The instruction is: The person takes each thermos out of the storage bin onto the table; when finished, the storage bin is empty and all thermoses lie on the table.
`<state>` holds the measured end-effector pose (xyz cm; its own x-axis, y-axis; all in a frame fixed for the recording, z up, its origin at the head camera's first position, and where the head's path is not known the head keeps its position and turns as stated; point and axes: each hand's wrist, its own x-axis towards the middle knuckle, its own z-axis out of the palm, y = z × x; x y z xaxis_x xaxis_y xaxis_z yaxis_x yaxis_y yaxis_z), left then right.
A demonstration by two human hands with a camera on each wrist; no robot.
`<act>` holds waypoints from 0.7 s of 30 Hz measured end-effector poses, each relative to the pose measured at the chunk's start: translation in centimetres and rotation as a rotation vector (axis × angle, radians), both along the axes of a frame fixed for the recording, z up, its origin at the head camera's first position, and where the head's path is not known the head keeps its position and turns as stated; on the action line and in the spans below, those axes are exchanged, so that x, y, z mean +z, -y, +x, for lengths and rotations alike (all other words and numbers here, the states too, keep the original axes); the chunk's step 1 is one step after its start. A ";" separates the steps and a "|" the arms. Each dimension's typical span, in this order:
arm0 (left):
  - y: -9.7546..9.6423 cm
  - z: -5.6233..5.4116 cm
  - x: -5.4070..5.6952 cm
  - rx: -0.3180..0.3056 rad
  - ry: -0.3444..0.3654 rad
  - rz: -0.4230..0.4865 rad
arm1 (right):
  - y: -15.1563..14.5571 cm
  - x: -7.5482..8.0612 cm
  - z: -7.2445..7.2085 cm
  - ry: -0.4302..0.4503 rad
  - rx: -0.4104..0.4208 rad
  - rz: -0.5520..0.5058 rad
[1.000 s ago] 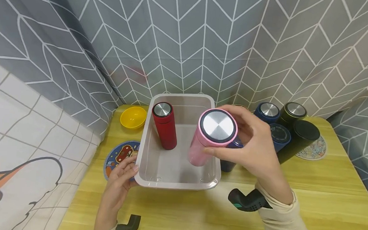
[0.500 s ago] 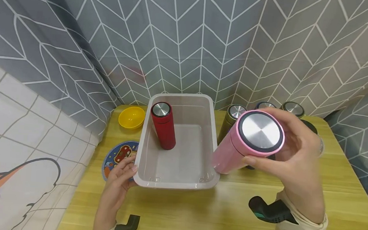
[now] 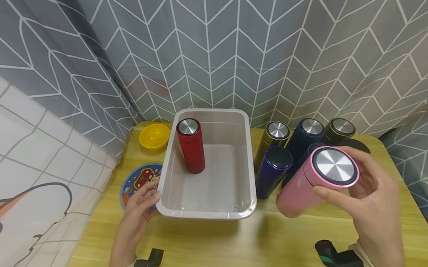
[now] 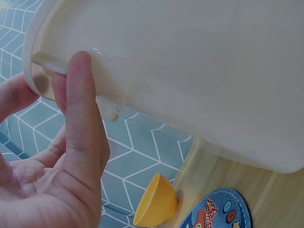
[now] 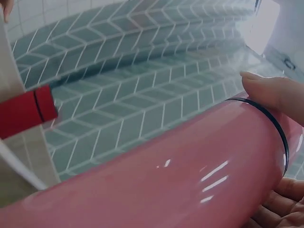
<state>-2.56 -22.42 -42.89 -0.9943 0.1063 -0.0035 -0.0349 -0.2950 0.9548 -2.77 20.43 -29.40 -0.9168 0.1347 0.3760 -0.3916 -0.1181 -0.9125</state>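
Observation:
My right hand (image 3: 375, 202) grips a pink thermos (image 3: 305, 189) near its silver-topped lid, holding it tilted to the right of the bin. In the right wrist view the thermos body (image 5: 156, 175) fills the lower part, with the thumb on its lid end. My left hand (image 3: 139, 207) pinches the left rim of a light grey plastic bin (image 3: 212, 215). The left wrist view shows its fingers (image 4: 80, 95) against the bin's outer wall. Inside the bin, a red thermos (image 3: 192, 152) stands at the left.
Right of the bin stand a purple-blue thermos (image 3: 272, 170), a bronze thermos (image 3: 269, 143), a navy thermos (image 3: 303, 135) and a dark thermos (image 3: 338, 132); others are partly hidden. A yellow bowl (image 3: 154, 136) and a round blue mat (image 3: 136, 182) lie left of the bin on the wooden table (image 3: 209, 249).
My right hand has carried the pink thermos from above the bin rightward past its rim, uncovering the purple-blue and bronze thermoses. The left hand and bin have stayed in place.

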 end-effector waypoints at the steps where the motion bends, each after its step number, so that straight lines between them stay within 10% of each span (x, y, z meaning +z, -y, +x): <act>1: 0.0 0.0 0.0 -0.002 -0.003 0.003 | -0.4 -0.5 0.0 -0.002 -0.001 -0.004; 8: 0.0 0.0 -0.1 -0.012 -0.011 0.012 | -2.8 -3.6 0.1 0.057 -0.101 -0.047; 21: -0.1 0.0 -0.1 0.011 0.006 -0.025 | -6.6 -6.1 -0.3 0.344 -0.586 -0.159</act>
